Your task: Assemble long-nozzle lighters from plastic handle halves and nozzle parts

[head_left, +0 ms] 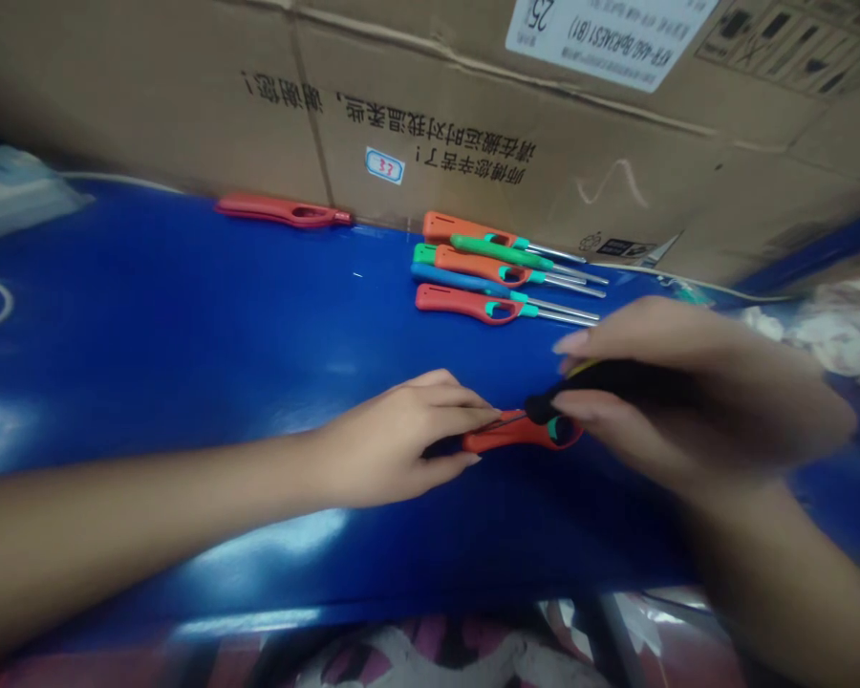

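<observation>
My left hand (394,438) grips the body of an orange utility lighter (516,433) lying on the blue table top, its fingers across the handle. My right hand (688,392) holds a black-handled screwdriver (616,382), and its thin shaft reaches down onto the lighter near my left fingertips. The screwdriver's handle is partly hidden by my right fingers. Both hands are close together above the lighter, and part of the lighter lies under my left hand.
Several utility lighters in orange, green and blue (505,272) lie side by side at the back of the blue table top (186,315), and a red one (283,210) lies further left. Cardboard cartons (430,115) stand behind. Crumpled cloth (831,334) lies at the right, and a plastic bag (14,196) at the far left.
</observation>
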A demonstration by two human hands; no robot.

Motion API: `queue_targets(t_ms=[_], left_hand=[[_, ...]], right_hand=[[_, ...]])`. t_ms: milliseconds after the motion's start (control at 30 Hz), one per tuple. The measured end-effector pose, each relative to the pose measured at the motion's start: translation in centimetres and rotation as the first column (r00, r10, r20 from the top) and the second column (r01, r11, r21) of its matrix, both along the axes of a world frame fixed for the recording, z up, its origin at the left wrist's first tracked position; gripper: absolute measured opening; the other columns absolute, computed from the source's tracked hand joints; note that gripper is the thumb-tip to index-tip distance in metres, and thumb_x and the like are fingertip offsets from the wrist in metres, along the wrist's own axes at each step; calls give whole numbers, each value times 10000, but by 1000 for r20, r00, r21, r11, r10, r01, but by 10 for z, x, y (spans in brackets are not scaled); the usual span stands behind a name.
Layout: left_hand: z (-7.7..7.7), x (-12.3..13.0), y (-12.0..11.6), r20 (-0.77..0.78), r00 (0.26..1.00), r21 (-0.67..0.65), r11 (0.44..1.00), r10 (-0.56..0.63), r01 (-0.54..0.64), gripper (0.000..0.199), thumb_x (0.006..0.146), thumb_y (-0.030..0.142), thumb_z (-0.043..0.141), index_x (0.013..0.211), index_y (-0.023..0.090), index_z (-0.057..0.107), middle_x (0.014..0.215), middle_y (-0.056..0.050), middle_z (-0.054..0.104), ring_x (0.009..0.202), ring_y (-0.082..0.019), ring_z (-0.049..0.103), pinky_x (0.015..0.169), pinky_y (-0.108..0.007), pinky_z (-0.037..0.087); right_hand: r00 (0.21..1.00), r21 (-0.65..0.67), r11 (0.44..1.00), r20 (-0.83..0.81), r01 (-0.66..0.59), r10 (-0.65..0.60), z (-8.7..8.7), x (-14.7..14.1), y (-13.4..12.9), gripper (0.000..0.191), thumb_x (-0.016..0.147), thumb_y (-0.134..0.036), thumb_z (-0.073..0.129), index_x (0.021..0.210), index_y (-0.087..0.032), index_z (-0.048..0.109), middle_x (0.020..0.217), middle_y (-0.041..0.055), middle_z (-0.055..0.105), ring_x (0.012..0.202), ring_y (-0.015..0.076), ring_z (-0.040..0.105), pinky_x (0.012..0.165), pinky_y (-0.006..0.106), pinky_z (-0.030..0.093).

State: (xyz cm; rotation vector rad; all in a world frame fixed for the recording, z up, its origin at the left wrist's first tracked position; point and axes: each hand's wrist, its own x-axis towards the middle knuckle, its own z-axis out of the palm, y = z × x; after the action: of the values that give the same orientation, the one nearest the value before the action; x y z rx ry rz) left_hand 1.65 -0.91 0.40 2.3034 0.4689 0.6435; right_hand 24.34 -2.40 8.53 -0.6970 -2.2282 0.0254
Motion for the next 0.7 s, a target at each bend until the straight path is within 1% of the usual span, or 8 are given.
queue_targets(t_ms=[67, 167, 233, 300, 400, 500, 567, 700], left_hand=[[0, 0, 0, -4, 1000, -3, 1000, -4, 4, 366, 945, 176, 632, 1311, 191, 643, 1240, -85, 704, 1076, -217, 595, 973, -378, 508], [0, 0, 0, -6, 1000, -5, 1000, -3, 3, 339, 940, 170, 645, 1279, 174, 652, 1222, -79, 708, 1071, -211, 587, 971, -363, 499], [0, 0, 0, -7, 1000, -8, 1000, -1, 1, 314, 940, 167, 647, 1254, 173, 661, 1215, -74, 707, 1075, -208, 584, 975, -354, 491], [0, 0, 0, -6, 1000, -12, 1000, -5, 5, 322, 949, 172, 640, 1271, 181, 654, 1228, -70, 702, 1078, -209, 581, 978, -354, 488], [0, 0, 0, -6, 1000, -18, 1000, -7, 7, 352, 959, 186, 629, 1311, 173, 632, 1255, -78, 695, 1095, -217, 574, 984, -363, 489], [0, 0, 0, -9, 1000, -14, 1000, -4, 4, 320, 953, 177, 636, 1272, 173, 656, 1228, -81, 705, 1086, -218, 579, 978, -371, 491], [0, 0, 0, -7, 1000, -12, 1000, -5, 5, 307, 953, 173, 636, 1258, 179, 664, 1216, -79, 707, 1075, -216, 583, 972, -372, 491], [-1, 0, 0, -5, 1000, -20, 1000, -13, 13, 346, 963, 186, 626, 1309, 172, 632, 1252, -78, 694, 1094, -221, 571, 982, -372, 489]], right_hand=[[993, 80, 994, 75, 80, -86, -1, 1, 0, 201, 947, -443, 650, 1007, -268, 729, 695, 10, 688, 595, 192, 649, 463, 326, 491], [995, -178, 984, -98, 12, -30, -4, -1, -2, 308, 1050, -305, 416, 1224, -259, 666, 1053, 58, 737, 879, 220, 713, 682, 369, 605], [982, -281, 956, -185, -80, 27, -5, -3, -3, 323, 995, -179, 486, 1278, -248, 626, 1170, 49, 716, 913, 203, 715, 760, 367, 622], [992, -176, 984, -127, -17, -5, -5, -4, -5, 253, 933, -198, 641, 1180, -250, 664, 1044, 21, 744, 792, 183, 714, 728, 342, 622], [988, 36, 988, 45, 148, -150, -3, -1, -6, 226, 912, -426, 707, 1082, -278, 706, 818, -1, 734, 695, 199, 702, 656, 348, 612], [999, -85, 996, -14, 36, -37, -2, 1, -6, 331, 1037, -372, 462, 1278, -245, 651, 1046, 42, 750, 906, 222, 736, 773, 380, 629], [996, -189, 981, -86, -39, 23, -2, 2, -5, 351, 999, -227, 504, 1330, -237, 617, 1192, 41, 728, 970, 203, 735, 825, 360, 629], [997, -108, 991, -22, 78, -81, -1, 5, -5, 204, 824, -263, 787, 1023, -279, 743, 862, -25, 773, 752, 188, 746, 696, 302, 625]])
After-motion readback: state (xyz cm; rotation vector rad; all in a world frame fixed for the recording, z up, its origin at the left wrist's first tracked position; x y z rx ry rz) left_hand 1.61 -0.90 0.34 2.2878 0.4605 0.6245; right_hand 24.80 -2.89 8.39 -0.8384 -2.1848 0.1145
